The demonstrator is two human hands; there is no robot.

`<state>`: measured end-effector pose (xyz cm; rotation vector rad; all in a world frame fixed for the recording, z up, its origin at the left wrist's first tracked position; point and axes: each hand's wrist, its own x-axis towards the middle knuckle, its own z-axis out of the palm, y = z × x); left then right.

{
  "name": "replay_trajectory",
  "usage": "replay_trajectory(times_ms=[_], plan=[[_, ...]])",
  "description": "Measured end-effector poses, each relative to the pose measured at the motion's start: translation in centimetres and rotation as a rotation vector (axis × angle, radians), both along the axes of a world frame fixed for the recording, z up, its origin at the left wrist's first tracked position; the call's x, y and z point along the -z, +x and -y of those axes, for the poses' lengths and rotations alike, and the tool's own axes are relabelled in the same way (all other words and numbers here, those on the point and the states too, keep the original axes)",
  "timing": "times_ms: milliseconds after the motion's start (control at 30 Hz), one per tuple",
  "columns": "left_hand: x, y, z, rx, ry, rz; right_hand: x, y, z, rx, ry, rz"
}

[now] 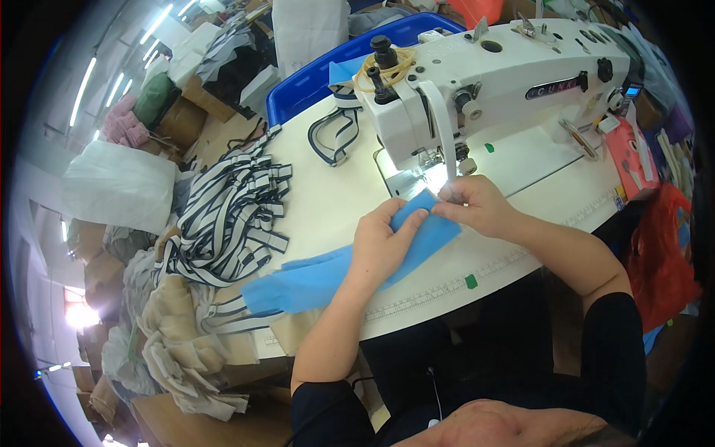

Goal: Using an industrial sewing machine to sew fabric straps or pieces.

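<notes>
A strip of light blue fabric (313, 280) lies folded across the white table, its upper end raised in front of the sewing machine (514, 82). Around that end my left hand (387, 235) is closed, the thumb pressed on top of the cloth. My right hand (477, 206) pinches at the fabric's upper right corner, close to the lit needle area (433, 177). What lies between its fingertips is partly hidden. Left of my hands is a heap of black-and-white striped straps (231, 212). One looped striped strap (335, 138) rests beside the machine head.
Behind the table stands a blue plastic bin (298, 93). A ruler tape (424, 298) runs along the table's front edge. Beige fabric pieces (182, 335) hang at the left edge. A red plastic bag (663, 257) hangs at the right, near small scissors-like snips (579, 139).
</notes>
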<state>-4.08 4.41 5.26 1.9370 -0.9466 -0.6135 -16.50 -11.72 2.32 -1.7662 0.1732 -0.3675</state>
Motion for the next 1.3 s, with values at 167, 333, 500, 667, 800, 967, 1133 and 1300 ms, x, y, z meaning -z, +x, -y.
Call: replay_trajectory(times_ms=[167, 333, 500, 667, 800, 967, 1133, 1300], plan=[[0.0, 1.0, -0.1, 0.055, -0.079, 0.035, 0.2, 0.1, 0.3, -0.036, 0.168, 0.020], [-1.5, 4.2, -1.6, 0.047, -0.174, -0.270, -0.6, -0.2, 0.2, -0.026, -0.440, 0.014], [-1.9, 4.5, -1.8, 0.084, -0.151, -0.328, 1.5, -0.5, -3.9, -0.388, -0.939, 0.324], [-2.2, 4.4, -1.5, 0.042, -0.067, -0.162, 2.3, -0.5, -4.4, -0.481, -1.044, 0.278], [-2.9, 5.0, -0.6, 0.082, 0.061, -0.040, 2.2, -0.4, -4.6, -0.473, -1.004, 0.157], [-3.2, 4.8, 2.2, 0.261, 0.247, 0.058, 1.9, -0.5, -5.2, -0.462, -0.987, 0.056], [0.7, 5.0, 3.9, 0.267, 0.312, 0.101, 3.1, -0.5, -5.5, -0.394, -0.995, 0.123], [0.8, 5.5, 4.3, 0.219, 0.372, -0.043, 3.3, -0.4, -5.6, -0.365, -1.007, 0.145]])
